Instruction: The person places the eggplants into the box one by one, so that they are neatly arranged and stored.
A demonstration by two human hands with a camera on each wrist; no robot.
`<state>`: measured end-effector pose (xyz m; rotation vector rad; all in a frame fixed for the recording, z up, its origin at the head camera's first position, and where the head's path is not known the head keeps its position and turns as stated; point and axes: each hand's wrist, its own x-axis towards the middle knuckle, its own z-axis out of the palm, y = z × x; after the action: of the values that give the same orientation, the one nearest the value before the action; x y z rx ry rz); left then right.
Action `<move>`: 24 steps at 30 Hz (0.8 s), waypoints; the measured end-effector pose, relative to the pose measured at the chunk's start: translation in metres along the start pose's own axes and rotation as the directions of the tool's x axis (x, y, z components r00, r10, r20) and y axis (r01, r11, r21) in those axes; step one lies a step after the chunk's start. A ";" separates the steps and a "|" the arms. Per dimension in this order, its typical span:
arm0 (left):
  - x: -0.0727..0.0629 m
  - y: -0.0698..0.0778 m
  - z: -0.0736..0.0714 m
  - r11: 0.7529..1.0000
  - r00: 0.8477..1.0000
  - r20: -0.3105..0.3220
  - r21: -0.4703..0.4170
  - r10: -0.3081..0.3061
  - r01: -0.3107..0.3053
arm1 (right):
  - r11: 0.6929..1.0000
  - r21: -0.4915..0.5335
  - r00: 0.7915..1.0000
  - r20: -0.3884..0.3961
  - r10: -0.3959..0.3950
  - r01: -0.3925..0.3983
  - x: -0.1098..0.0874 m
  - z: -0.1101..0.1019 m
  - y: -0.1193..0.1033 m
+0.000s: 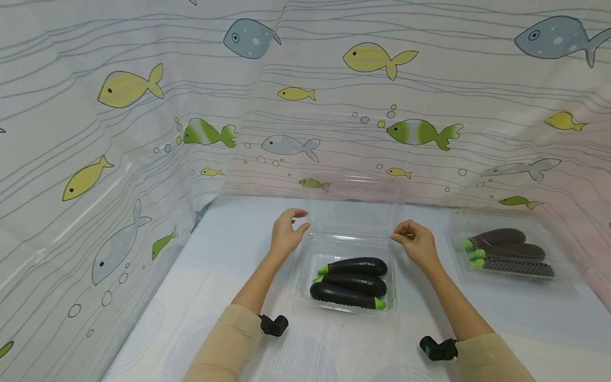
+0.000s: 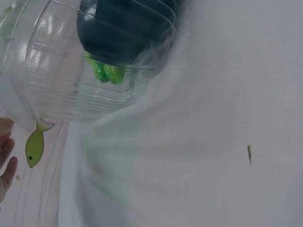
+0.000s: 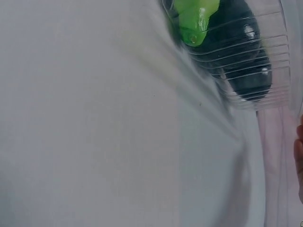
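A clear plastic clamshell box [image 1: 305,268] sits on the table with three dark eggplants [image 1: 355,266] with green stems lying in it. Its clear lid [image 1: 353,212] stands open behind them. My left hand [image 1: 302,220] has thumb and forefinger curled at the lid's left edge. My right hand [image 1: 398,233] pinches the lid's right edge. The left wrist view shows the box wall [image 2: 71,94], an eggplant end [image 2: 123,28] and my fingertips [image 2: 5,163] at the frame's left edge. In the right wrist view a green stem [image 3: 194,19] and a dark eggplant [image 3: 246,56] show through the ribbed plastic.
A second clear box [image 1: 563,281] with eggplants [image 1: 501,237] in it lies closed at the right. Fish-patterned curtain walls [image 1: 119,159] enclose the white table [image 1: 229,276] at the left, back and right.
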<state>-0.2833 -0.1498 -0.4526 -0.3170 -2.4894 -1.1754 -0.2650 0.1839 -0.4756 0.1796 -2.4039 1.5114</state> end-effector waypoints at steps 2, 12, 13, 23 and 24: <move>0.001 -0.001 0.001 1.000 1.000 -0.005 0.016 -0.014 0.014 | 1.000 -0.026 1.000 -0.010 -0.016 0.016 0.000 0.000 -0.001; 0.001 0.000 0.004 1.000 1.000 -0.011 0.011 -0.027 0.027 | 0.966 -0.167 0.971 -0.098 -0.217 0.199 -0.001 -0.004 -0.004; 0.001 0.000 0.004 1.000 1.000 -0.013 0.012 -0.024 0.024 | 0.960 -0.171 0.964 -0.111 -0.243 0.222 -0.001 -0.004 -0.005; -0.001 0.002 0.006 1.000 0.999 -0.036 0.021 0.019 -0.018 | 0.914 -0.168 0.889 -0.226 -0.399 0.368 0.005 -0.014 -0.018; -0.001 0.002 0.006 1.000 0.999 -0.036 0.022 0.020 -0.019 | 0.912 -0.169 0.885 -0.231 -0.405 0.374 0.005 -0.014 -0.018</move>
<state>-0.2832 -0.1443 -0.4550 -0.3103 -2.4601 -1.1363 -0.2625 0.1886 -0.4526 0.3874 -2.0833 1.1269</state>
